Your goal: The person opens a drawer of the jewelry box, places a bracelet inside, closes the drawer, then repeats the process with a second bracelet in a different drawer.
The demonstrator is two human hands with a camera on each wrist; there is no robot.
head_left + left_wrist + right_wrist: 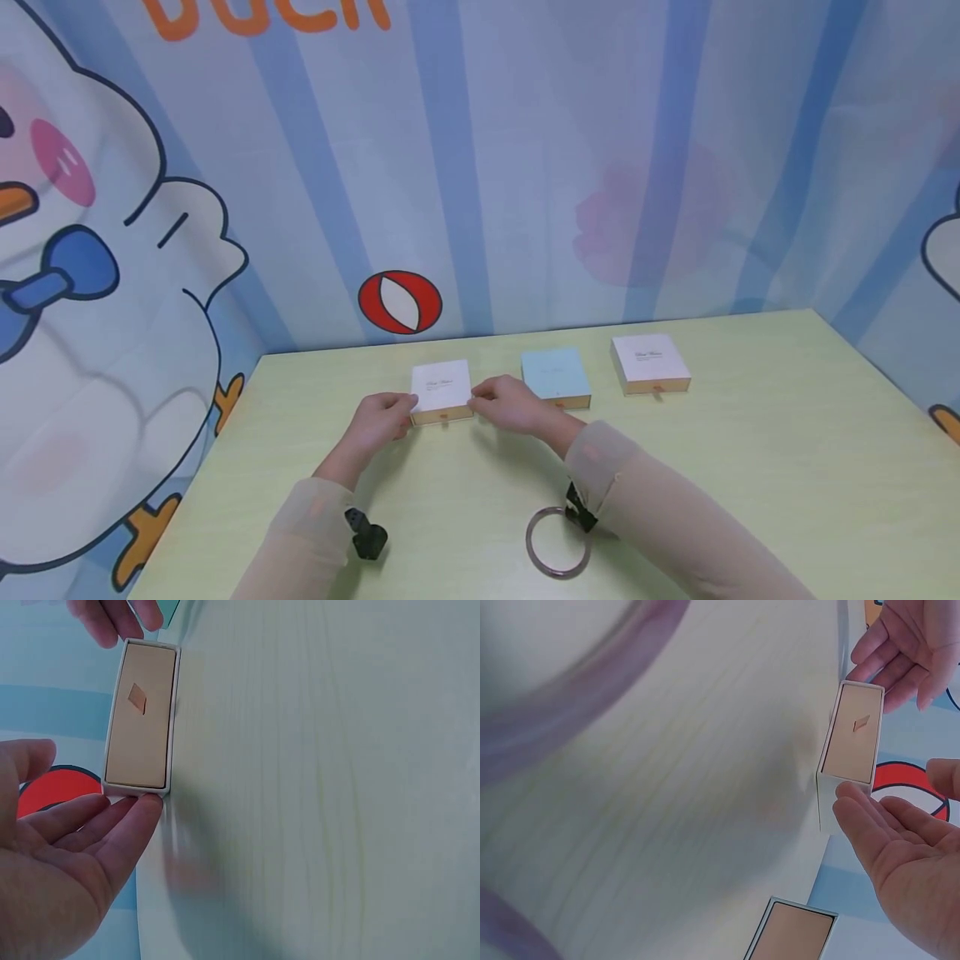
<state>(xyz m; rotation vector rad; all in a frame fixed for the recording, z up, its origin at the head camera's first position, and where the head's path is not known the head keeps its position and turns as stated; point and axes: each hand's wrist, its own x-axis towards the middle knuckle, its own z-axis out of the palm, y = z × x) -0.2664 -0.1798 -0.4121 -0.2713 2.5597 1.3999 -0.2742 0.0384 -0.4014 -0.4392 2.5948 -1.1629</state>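
Observation:
A white, drawer-style box (441, 383) with a tan front and a small tab lies on the table between my two hands. My left hand (377, 419) touches its left side with fairly straight fingertips; in the left wrist view the thumb stands off from the box. On the right side, the fingertips of my right hand (513, 406) meet the box. The right wrist view shows that right hand (907, 851) with extended fingers against the box's end and its thumb apart. The tan drawer front (142, 742) looks flush with its sleeve. The box's contents are hidden.
Just right of my right hand sits a light blue box (557, 372), and beyond it another white box (649, 357). A purple-grey ring (530, 550) is beside my right sleeve. A printed cloth backdrop (525, 167) rises behind the pale table (765, 467).

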